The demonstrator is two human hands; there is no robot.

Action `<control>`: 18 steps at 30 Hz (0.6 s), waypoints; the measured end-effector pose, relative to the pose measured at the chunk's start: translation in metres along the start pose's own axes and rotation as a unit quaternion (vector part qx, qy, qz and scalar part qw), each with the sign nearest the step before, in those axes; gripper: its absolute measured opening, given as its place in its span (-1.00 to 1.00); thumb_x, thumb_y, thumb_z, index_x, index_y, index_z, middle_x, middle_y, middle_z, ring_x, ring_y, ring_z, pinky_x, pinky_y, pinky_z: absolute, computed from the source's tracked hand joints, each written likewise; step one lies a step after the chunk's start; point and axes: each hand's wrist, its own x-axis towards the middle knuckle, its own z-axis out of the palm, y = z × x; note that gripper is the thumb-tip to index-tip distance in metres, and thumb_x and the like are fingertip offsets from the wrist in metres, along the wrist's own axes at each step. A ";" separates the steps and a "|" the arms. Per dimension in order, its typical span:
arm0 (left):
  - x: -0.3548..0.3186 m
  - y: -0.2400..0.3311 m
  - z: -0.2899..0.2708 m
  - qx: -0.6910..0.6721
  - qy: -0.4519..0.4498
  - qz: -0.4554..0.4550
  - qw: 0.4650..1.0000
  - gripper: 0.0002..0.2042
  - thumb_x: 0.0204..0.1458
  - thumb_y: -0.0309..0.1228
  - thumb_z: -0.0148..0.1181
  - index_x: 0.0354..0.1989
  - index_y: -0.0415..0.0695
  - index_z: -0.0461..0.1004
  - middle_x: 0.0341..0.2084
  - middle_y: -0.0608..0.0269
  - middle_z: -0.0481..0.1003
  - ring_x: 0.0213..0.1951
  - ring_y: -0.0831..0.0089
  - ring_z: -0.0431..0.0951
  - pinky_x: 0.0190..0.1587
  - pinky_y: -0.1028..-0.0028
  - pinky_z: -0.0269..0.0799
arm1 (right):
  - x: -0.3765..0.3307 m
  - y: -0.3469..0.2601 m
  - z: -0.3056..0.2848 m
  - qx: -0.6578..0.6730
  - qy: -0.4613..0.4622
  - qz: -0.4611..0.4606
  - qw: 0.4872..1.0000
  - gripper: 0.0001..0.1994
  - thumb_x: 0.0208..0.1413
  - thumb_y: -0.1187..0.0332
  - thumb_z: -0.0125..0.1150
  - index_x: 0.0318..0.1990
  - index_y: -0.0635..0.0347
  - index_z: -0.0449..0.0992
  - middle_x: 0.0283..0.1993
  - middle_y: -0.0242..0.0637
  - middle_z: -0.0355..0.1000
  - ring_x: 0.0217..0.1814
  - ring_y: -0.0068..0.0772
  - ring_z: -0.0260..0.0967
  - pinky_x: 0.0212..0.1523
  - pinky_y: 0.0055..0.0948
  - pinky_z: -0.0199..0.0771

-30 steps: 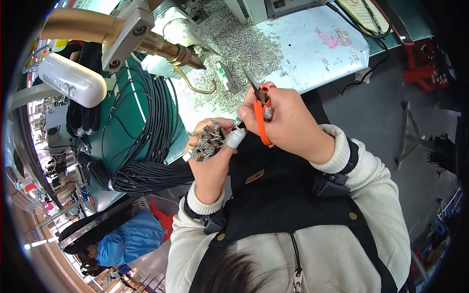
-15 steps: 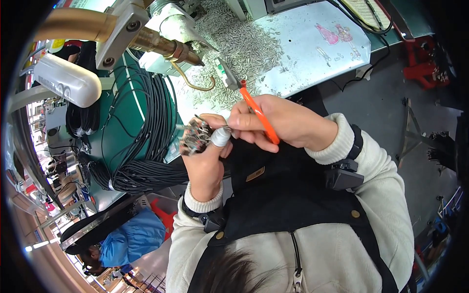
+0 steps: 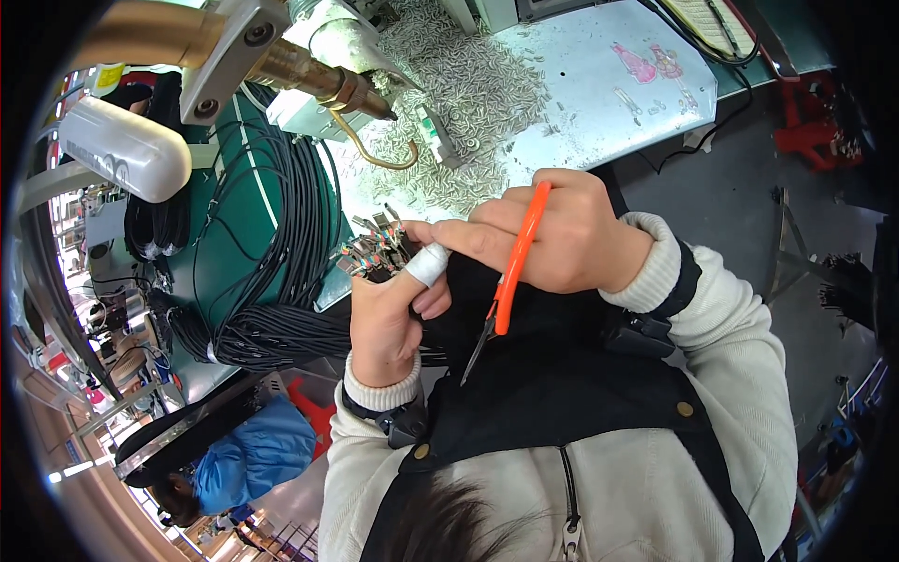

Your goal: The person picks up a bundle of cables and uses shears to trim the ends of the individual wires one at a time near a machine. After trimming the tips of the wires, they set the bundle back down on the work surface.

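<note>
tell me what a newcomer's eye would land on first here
Probably the orange scissors, held in the right hand with the blades pointing to the picture's lower left. Next, the metal-tipped bundle in the left hand, whose thumb is wrapped in white. Beyond both hands, silvery bits lie heaped at top centre, with black cable to their left.

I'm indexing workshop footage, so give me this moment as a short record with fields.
Left hand: grips a bundle of metal-tipped cable ends; thumb wrapped in white
Right hand: holds orange-handled scissors, blades toward the black apron
Bench: small metal pieces heaped on a pale surface
Left side: coiled black cables
Background: person in blue
</note>
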 end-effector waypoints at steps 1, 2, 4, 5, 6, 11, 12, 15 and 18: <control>0.000 0.000 -0.001 0.000 0.000 -0.001 1.000 -0.86 -0.08 -0.61 0.07 -0.33 -0.25 0.30 -0.68 0.36 0.23 -0.75 0.68 0.10 -0.72 0.66 -0.03 | -0.001 0.000 0.002 0.011 0.011 0.010 1.000 -0.72 -0.23 0.35 0.09 -0.26 0.01 0.50 -0.67 -0.58 0.20 -0.76 -0.67 0.12 -0.74 -0.68 0.04; 0.000 0.000 -0.002 0.000 -0.009 -0.008 1.000 -0.86 -0.08 -0.61 0.07 -0.33 -0.26 0.30 -0.69 0.37 0.23 -0.76 0.68 0.10 -0.72 0.66 -0.03 | -0.002 0.000 0.003 0.022 0.023 0.019 0.999 -0.72 -0.23 0.35 0.09 -0.26 0.01 0.50 -0.67 -0.58 0.21 -0.76 -0.67 0.12 -0.74 -0.69 0.04; 0.000 -0.001 -0.004 0.000 -0.027 -0.022 0.999 -0.86 -0.09 -0.61 0.07 -0.33 -0.26 0.30 -0.70 0.38 0.22 -0.77 0.68 0.09 -0.73 0.65 -0.03 | -0.002 0.001 0.002 0.036 0.014 0.027 0.999 -0.73 -0.23 0.35 0.09 -0.26 0.01 0.50 -0.65 -0.58 0.24 -0.75 -0.68 0.14 -0.73 -0.69 0.04; 0.001 -0.001 -0.004 0.000 -0.027 -0.023 0.999 -0.86 -0.09 -0.61 0.07 -0.33 -0.26 0.30 -0.70 0.38 0.22 -0.77 0.68 0.09 -0.73 0.65 -0.03 | -0.002 0.001 0.000 0.050 0.005 0.035 0.998 -0.74 -0.22 0.35 0.10 -0.27 0.02 0.50 -0.64 -0.57 0.26 -0.74 -0.68 0.16 -0.73 -0.70 0.04; 0.001 -0.002 -0.005 0.001 -0.026 -0.026 0.999 -0.85 -0.09 -0.61 0.08 -0.33 -0.26 0.30 -0.70 0.38 0.22 -0.77 0.69 0.09 -0.73 0.65 -0.03 | -0.003 0.001 0.000 0.064 -0.003 0.042 0.997 -0.75 -0.22 0.35 0.10 -0.28 0.02 0.50 -0.63 -0.57 0.28 -0.73 -0.68 0.17 -0.72 -0.70 0.04; 0.000 -0.002 -0.005 0.004 -0.015 -0.026 1.000 -0.85 -0.10 -0.62 0.08 -0.34 -0.27 0.30 -0.68 0.37 0.24 -0.77 0.69 0.09 -0.73 0.65 -0.03 | 0.000 0.001 -0.006 0.041 -0.062 0.009 0.997 -0.78 -0.23 0.36 0.12 -0.32 0.05 0.49 -0.59 -0.55 0.32 -0.70 -0.67 0.23 -0.72 -0.69 0.04; -0.001 -0.002 -0.004 0.004 -0.012 -0.023 1.000 -0.86 -0.10 -0.62 0.08 -0.34 -0.27 0.30 -0.68 0.37 0.25 -0.77 0.70 0.09 -0.73 0.66 -0.03 | -0.003 0.001 -0.004 0.029 -0.048 0.001 0.998 -0.78 -0.23 0.36 0.12 -0.32 0.05 0.49 -0.60 -0.55 0.31 -0.69 -0.67 0.23 -0.72 -0.69 0.04; -0.001 -0.001 -0.003 0.012 -0.016 -0.025 0.999 -0.85 -0.11 -0.63 0.08 -0.34 -0.26 0.30 -0.66 0.37 0.25 -0.77 0.70 0.08 -0.73 0.66 -0.04 | -0.008 0.000 -0.003 0.005 -0.020 -0.014 1.000 -0.78 -0.22 0.35 0.11 -0.31 0.06 0.49 -0.60 -0.54 0.31 -0.69 -0.67 0.24 -0.72 -0.69 0.05; -0.003 -0.003 -0.004 0.007 -0.015 -0.020 1.000 -0.85 -0.12 -0.65 0.08 -0.34 -0.26 0.31 -0.63 0.36 0.28 -0.75 0.69 0.11 -0.71 0.66 0.00 | -0.009 -0.004 -0.005 -0.026 -0.045 -0.015 0.999 -0.79 -0.25 0.38 0.15 -0.34 0.07 0.48 -0.60 -0.54 0.30 -0.67 -0.69 0.24 -0.72 -0.70 0.05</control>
